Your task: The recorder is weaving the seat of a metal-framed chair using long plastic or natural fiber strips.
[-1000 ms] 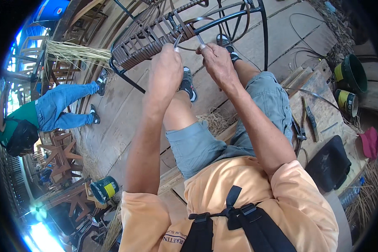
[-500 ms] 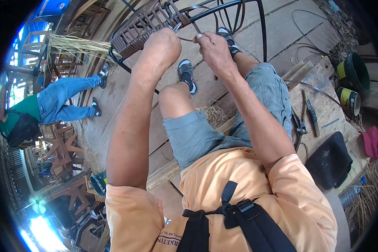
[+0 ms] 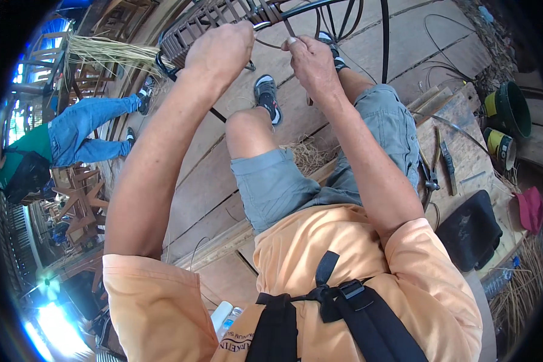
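At the top of the view stands a black metal frame (image 3: 385, 42), part of it wrapped in brown flat strips (image 3: 176, 47). My left hand (image 3: 220, 53) is closed beside the wrapped bar, around a tool with a shiny metal tip (image 3: 261, 26); its handle is hidden in the fist. That tip touches or nearly touches the wrapping. Just right of it, my right hand (image 3: 314, 63) pinches the lower end of a brown strip (image 3: 289, 28) that hangs from the bar. Thumb and fingers are pressed together on it.
Pliers (image 3: 429, 175) and another long tool (image 3: 447, 169) lie on a wooden board at my right, near a black pad (image 3: 472, 230). Green buckets (image 3: 513, 110) stand beyond. Loose strips curl on the plank floor. Left, a person in jeans (image 3: 87, 130) stands near pale fibre strands (image 3: 111, 51).
My left hand has moved up and left, its elbow swinging outward to the left. My right hand has shifted slightly up and right, still pinching the strip. The whole view has tilted a little.
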Motion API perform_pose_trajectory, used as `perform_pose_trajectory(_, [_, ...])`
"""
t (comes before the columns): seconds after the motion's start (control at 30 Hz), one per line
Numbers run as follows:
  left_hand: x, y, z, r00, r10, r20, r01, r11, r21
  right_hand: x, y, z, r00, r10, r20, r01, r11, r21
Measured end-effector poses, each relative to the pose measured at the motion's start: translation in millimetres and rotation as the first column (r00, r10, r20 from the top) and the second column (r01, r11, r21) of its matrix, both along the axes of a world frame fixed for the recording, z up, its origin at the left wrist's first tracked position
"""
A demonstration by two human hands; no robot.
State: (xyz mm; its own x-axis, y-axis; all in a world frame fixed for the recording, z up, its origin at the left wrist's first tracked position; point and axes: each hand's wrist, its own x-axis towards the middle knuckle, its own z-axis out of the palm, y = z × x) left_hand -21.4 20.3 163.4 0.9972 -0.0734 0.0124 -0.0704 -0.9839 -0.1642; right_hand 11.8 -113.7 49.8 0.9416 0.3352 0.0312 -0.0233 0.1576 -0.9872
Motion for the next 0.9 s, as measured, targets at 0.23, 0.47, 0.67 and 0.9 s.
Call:
perform_pose_trajectory(0.23, [-11.2, -13.2, -28.6, 0.990, 0.102, 0.101, -0.092, 0.990, -0.103, 0.6, -3.3, -0.9, 1.000, -0.005, 0.024, 0.005, 1.000, 0.001])
perform_pose_trajectory(0.47, [-10.2, -14.4, -51.7, 0.947, 0.198, 0.253, -0.179, 0.979, -0.095, 7.7, 6.0, -2.7, 0.980, -0.068, 0.185, 0.089, 0.990, -0.107])
perform_pose_trajectory(0.67, [0.0, 17.2, -111.9, 0.887, 0.309, 0.343, -0.225, 0.938, -0.264, 8.5, 2.7, -3.1, 0.969, -0.065, 0.237, 0.112, 0.975, -0.194])
perform_pose_trajectory(0.9, [-12.0, 30.7, -132.5, 0.729, 0.648, 0.221, -0.288, 0.583, -0.760, -8.2, 1.8, -5.0, 1.000, -0.016, 0.021, 0.017, 0.999, -0.029])
